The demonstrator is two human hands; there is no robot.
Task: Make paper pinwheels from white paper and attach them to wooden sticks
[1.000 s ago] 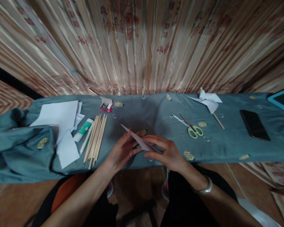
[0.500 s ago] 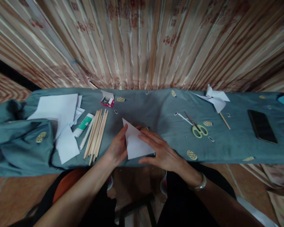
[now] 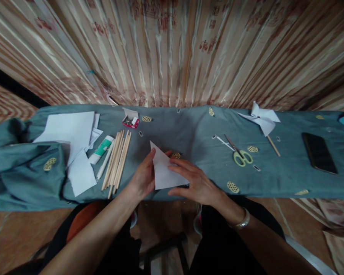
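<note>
A white paper triangle (image 3: 164, 172) lies folded on the blue-grey cloth (image 3: 189, 137) near the table's front edge. My left hand (image 3: 143, 175) grips its left edge, thumb up along the fold. My right hand (image 3: 193, 181) rests on the paper's right side, fingers stretched flat across it and pressing it down. A silver bracelet (image 3: 242, 223) circles my right wrist.
Left of my hands lie a bundle of wooden sticks (image 3: 117, 162), a glue tube (image 3: 101, 150), loose white sheets (image 3: 70, 131) and a small red box of pins (image 3: 130, 121). To the right are green-handled scissors (image 3: 237, 152), a paper pinwheel on a stick (image 3: 262, 120) and a black phone (image 3: 319, 152).
A second ago the paper was held edge-on and tilted between both hands. It has since been turned flat onto the cloth, and my right hand has spread over it.
</note>
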